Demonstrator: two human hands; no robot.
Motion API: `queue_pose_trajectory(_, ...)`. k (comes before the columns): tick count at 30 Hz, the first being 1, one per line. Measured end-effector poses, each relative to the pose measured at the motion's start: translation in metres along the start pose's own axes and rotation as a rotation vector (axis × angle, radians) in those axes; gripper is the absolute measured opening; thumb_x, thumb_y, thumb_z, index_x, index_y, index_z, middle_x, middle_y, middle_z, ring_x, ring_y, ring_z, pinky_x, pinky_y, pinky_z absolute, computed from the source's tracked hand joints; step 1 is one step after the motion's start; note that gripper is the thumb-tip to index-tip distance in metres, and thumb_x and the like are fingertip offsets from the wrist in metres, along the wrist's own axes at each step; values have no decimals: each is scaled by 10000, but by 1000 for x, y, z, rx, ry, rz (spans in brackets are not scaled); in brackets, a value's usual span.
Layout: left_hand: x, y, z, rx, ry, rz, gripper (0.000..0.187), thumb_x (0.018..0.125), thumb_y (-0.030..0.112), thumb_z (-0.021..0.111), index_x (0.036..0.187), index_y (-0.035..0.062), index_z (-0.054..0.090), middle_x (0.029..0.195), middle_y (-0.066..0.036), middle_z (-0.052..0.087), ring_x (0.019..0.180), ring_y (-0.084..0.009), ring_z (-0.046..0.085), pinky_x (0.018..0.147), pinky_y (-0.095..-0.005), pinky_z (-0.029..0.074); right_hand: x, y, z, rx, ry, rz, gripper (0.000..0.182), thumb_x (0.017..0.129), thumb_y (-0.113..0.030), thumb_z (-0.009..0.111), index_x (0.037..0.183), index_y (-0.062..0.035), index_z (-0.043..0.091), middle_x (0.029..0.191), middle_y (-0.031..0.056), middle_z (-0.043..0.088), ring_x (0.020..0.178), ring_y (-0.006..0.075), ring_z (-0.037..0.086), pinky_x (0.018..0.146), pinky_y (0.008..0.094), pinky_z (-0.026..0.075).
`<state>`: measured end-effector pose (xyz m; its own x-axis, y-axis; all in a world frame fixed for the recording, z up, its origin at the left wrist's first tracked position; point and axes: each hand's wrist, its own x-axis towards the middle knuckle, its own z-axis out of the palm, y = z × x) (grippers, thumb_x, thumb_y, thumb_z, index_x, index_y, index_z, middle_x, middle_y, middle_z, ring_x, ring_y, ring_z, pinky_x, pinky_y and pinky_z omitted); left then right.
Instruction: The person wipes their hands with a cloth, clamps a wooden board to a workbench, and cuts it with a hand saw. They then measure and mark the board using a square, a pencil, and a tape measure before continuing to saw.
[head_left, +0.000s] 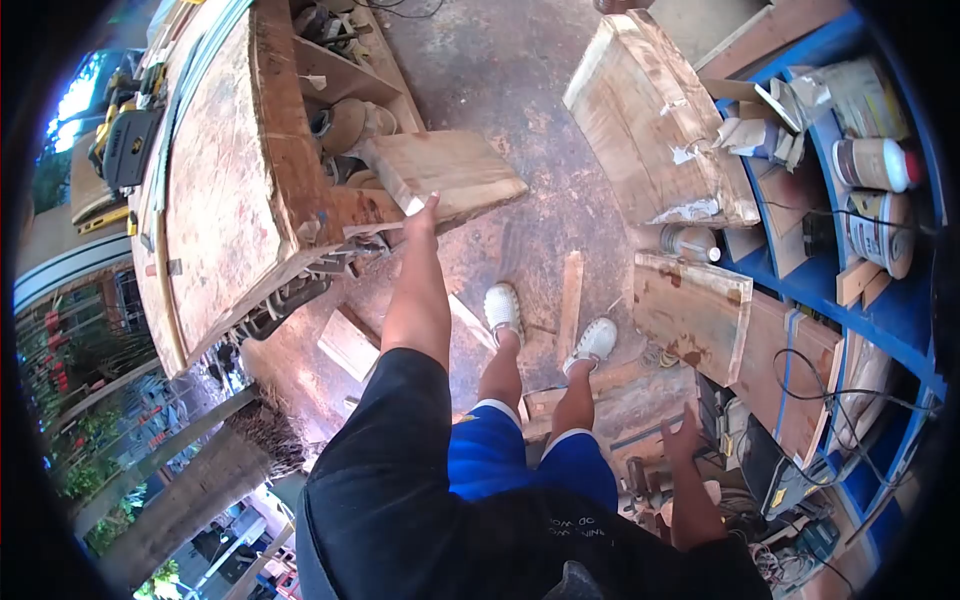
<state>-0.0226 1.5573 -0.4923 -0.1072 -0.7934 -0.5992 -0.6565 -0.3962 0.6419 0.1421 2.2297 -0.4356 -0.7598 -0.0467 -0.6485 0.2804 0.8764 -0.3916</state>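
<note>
My left hand (423,215) reaches forward and grips the near edge of a thick wooden board (455,172). The thumb shows along the edge, and the other fingers are hidden. A small bright white patch shows at the edge beside the hand. This board is beside the open shelf (345,80) under the workbench. My right hand (682,435) hangs low by my right side with its fingers apart and nothing in it. Nearest to it are a stained wooden panel (690,312) and clutter on the floor.
A wooden workbench (215,200) with a power tool (128,145) is at left. A large slab (655,125) leans at right by blue shelves (860,320) holding bottles. Dark cables (830,395) dangle there. Wood strips (571,300) and offcuts (348,343) lie near my feet.
</note>
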Motion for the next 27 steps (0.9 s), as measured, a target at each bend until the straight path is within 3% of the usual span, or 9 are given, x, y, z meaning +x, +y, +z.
queue_pose_trajectory(2,6,-8,0,-96,-52,51,830,694,286,842,1291,-126,439,1265,-173,546,1131,-293,533,978,-366,412,-23,14,21,-63,-62,178,751,817,-242,699,1419,14,331,1411,254,393,1304,390,393,1080,422,331)
queue_pose_trajectory(5,34,-33,8,-107,95,177,695,650,204,814,1170,-151,520,1134,-207,607,994,-289,598,885,-382,467,-36,3,34,8,-121,229,738,822,-268,696,1410,20,354,1413,254,389,1302,390,392,1083,424,328)
queue_pose_trajectory(6,24,-28,7,-103,65,202,604,657,119,760,1151,-141,527,1119,-191,608,977,-276,599,879,-373,468,-37,-5,36,8,-115,231,738,822,-268,696,1410,20,354,1413,254,389,1302,390,392,1083,424,328)
queue_pose_trajectory(10,-22,-23,16,-249,38,297,562,682,70,721,1170,-106,504,1081,-160,619,955,-265,603,879,-363,468,-23,-43,42,105,-71,134,761,824,-280,706,1417,23,338,1396,257,406,1312,372,392,1082,422,329)
queue_pose_trajectory(14,-78,-39,-6,-141,68,334,566,653,101,736,1152,-69,528,1051,-177,646,948,-280,631,871,-367,485,0,-71,32,222,-16,3,729,807,-225,708,1395,32,362,1374,258,418,1297,387,398,1072,417,338)
queue_pose_trajectory(19,-138,-27,-52,601,-149,479,591,636,201,752,1152,-24,572,1011,-210,681,950,-306,667,864,-383,507,61,-118,5,121,10,-307,764,767,-204,733,1390,25,356,1375,278,401,1269,412,419,1063,422,347)
queue_pose_trajectory(21,-171,-27,-53,639,-218,483,631,626,246,757,1177,3,570,1017,-225,674,968,-320,661,861,-388,509,81,-158,-18,-7,7,-330,808,748,-202,746,1411,5,332,1400,274,380,1294,415,385,1072,433,339)
queue_pose_trajectory(25,-251,-42,-47,1181,-503,610,658,609,252,773,1209,67,574,984,-230,676,952,-348,659,832,-422,518,77,-236,-74,-166,137,-756,899,690,-247,803,1424,-32,331,1447,250,340,1355,382,319,1107,466,288)
queue_pose_trajectory(27,-318,-28,-61,1256,-637,710,644,609,246,771,1203,88,581,959,-222,677,937,-366,655,816,-440,521,70,-264,-86,-234,186,-962,921,662,-268,827,1418,-42,350,1469,242,318,1385,365,287,1121,471,269)
